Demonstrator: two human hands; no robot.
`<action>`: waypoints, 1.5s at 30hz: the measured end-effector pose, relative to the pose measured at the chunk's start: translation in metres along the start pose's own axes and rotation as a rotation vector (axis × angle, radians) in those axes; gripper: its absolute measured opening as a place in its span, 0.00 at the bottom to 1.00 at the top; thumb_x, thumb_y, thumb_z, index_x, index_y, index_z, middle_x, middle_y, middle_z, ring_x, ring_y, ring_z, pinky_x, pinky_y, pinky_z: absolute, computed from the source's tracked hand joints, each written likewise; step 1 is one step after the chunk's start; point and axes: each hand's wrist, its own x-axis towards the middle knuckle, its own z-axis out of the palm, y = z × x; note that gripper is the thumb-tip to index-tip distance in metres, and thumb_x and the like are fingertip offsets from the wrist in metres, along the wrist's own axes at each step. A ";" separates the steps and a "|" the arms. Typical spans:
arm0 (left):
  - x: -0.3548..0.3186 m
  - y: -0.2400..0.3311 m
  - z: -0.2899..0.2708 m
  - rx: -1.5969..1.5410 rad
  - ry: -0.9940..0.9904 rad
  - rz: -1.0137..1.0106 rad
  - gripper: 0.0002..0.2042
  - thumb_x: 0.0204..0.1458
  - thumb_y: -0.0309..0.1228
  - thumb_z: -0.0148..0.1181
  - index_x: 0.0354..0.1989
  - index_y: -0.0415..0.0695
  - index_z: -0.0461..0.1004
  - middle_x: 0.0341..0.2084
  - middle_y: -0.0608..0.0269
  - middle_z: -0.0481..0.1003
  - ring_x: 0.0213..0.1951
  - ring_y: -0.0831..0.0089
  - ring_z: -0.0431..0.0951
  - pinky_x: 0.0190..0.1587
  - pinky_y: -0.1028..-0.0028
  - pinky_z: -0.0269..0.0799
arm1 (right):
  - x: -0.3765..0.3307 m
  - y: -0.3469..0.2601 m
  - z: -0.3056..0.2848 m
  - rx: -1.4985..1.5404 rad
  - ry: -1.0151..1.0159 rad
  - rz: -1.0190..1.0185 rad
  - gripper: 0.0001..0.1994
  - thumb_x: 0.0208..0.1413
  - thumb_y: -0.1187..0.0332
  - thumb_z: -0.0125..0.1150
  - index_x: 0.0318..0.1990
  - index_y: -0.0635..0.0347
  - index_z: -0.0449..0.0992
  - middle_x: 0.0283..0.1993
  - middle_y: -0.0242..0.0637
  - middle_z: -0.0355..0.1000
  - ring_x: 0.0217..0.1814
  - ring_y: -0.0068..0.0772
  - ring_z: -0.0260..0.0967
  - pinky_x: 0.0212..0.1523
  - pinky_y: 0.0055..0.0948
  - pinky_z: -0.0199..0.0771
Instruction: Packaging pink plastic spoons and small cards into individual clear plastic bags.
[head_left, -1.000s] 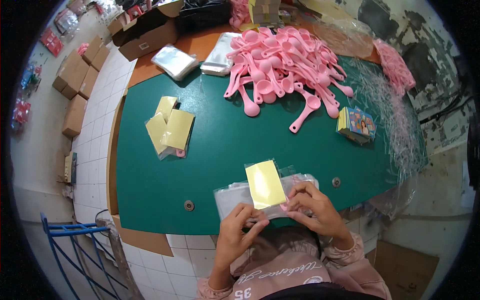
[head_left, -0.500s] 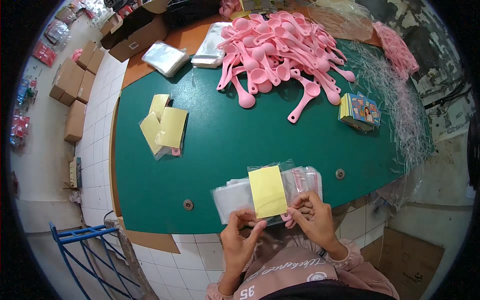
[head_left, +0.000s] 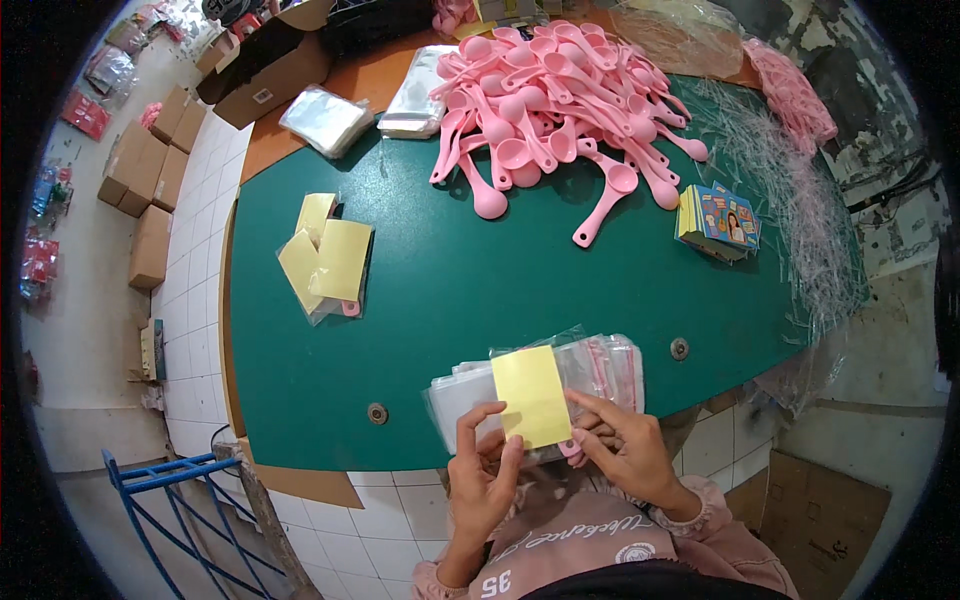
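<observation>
A clear plastic bag holding a yellow card [head_left: 532, 395] is between my hands at the table's near edge. The pink end of a scoop handle [head_left: 570, 448] shows at its lower right corner. My left hand [head_left: 482, 478] grips the bag's left side, thumb on the card's lower edge and index finger at its left edge. On the other side, my right hand [head_left: 628, 455] pinches the bag's right edge beside the pink handle. Beneath it lies a spread stack of clear plastic bags [head_left: 610, 375]. The rest of the scoop is hidden behind the card.
Packed bags with yellow cards [head_left: 340, 262] lie left on the green table [head_left: 450, 275]. Pink scoops [head_left: 560, 100] are heaped at the back. A stack of printed cards [head_left: 718, 222] sits right, near shredded clear plastic [head_left: 810, 240]. Bundled clear bags [head_left: 325, 120] lie back left.
The yellow card and its bag have shifted slightly down toward me and tilted. My left index finger has lifted to the card's left edge; my right fingers have moved up along the right edge.
</observation>
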 end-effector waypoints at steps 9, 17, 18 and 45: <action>0.079 0.043 -0.072 0.469 0.223 0.297 0.11 0.54 0.29 0.48 0.43 0.38 0.69 0.27 0.67 0.72 0.25 0.86 0.65 0.26 0.87 0.60 | 0.124 -0.036 -0.071 -1.133 0.146 -0.868 0.14 0.43 0.74 0.51 0.41 0.60 0.70 0.38 0.39 0.68 0.44 0.40 0.62 0.43 0.32 0.65; 0.102 0.041 -0.014 0.874 -0.237 0.641 0.13 0.42 0.28 0.60 0.37 0.41 0.70 0.39 0.54 0.68 0.39 0.56 0.71 0.40 0.65 0.67 | 0.160 -0.018 -0.083 -1.520 0.029 -0.907 0.12 0.45 0.70 0.49 0.39 0.55 0.71 0.36 0.33 0.67 0.44 0.31 0.63 0.50 0.37 0.59; 0.099 0.036 -0.002 0.901 -0.340 0.612 0.11 0.41 0.28 0.61 0.34 0.41 0.71 0.37 0.56 0.69 0.39 0.58 0.71 0.39 0.67 0.67 | 0.157 -0.020 -0.083 -1.524 0.025 -0.909 0.12 0.45 0.70 0.49 0.39 0.55 0.71 0.36 0.33 0.67 0.44 0.31 0.63 0.50 0.37 0.59; 0.125 0.031 -0.003 0.170 -0.625 0.124 0.08 0.49 0.25 0.57 0.35 0.36 0.67 0.26 0.60 0.77 0.31 0.78 0.76 0.35 0.80 0.71 | 0.069 -0.022 -0.046 0.098 0.454 -0.592 0.07 0.54 0.75 0.50 0.40 0.67 0.66 0.29 0.37 0.68 0.29 0.24 0.70 0.30 0.19 0.71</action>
